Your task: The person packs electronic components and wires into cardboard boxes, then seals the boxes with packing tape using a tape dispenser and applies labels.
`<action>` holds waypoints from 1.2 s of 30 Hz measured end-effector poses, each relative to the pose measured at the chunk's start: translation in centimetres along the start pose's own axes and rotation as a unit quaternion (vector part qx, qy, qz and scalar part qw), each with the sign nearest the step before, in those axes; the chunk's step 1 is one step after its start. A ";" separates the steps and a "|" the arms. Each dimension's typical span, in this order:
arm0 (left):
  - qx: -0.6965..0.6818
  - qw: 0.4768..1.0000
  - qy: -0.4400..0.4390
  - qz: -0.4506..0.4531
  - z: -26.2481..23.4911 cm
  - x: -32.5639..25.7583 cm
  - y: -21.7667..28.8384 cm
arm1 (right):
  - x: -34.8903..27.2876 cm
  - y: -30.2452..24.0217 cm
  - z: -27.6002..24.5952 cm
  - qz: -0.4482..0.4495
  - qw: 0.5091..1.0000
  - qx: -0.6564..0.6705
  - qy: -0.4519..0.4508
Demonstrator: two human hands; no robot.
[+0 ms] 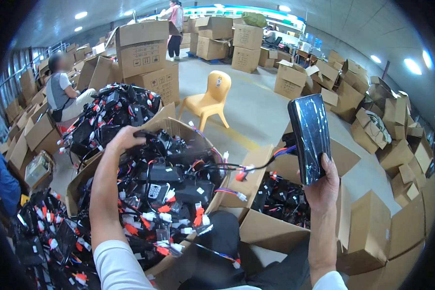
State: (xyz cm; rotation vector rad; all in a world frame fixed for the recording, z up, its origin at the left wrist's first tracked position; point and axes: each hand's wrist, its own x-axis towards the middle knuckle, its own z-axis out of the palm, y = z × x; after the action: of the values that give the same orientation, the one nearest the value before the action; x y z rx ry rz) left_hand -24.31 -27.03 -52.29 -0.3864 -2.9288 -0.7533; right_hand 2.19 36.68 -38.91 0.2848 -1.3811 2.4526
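My right hand (321,186) grips the lower end of a flat black rectangular electronic unit (310,137), held upright with its glossy, streaked face showing. Coloured wires leave its left side and stretch toward the pile, ending in white and red plugs (241,175). At the far left edge of a large carton (210,145), my left hand (126,139) is closed on a black unit (141,135), its fingertips partly hidden. Many similar black units (164,173) with tangled leads fill that carton. A smaller open carton (270,227) below my right hand holds more of them.
Heaps of black units lie at the far left (106,113) and near left (43,232). Beyond the cartons stands a yellow chair (210,96). Cardboard boxes (367,232) line the right side. One person (63,94) sits at left; another (175,29) stands farther back.
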 end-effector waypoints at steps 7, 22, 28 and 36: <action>-0.031 0.951 0.307 -0.004 -3.1 -4.6 9.9 | 1.3 -1.4 1.9 -0.005 0.999 -0.038 0.011; -0.700 0.712 0.009 -0.061 2.4 -17.5 46.3 | -7.0 -0.2 5.9 -0.447 0.654 -0.569 -0.219; -0.722 0.687 -0.073 0.030 2.6 -19.3 49.8 | -6.8 -3.2 1.5 -0.581 0.587 -0.540 -0.158; -0.343 0.875 0.140 0.312 2.9 -17.8 50.2 | -10.4 -6.9 -0.9 -0.189 0.949 -0.238 -0.086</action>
State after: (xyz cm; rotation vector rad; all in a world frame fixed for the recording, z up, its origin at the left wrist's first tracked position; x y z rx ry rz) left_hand 6.09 12.94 -34.32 -1.0907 -1.9729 -1.5250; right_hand 14.41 39.00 -37.18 0.5925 -1.7473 1.7588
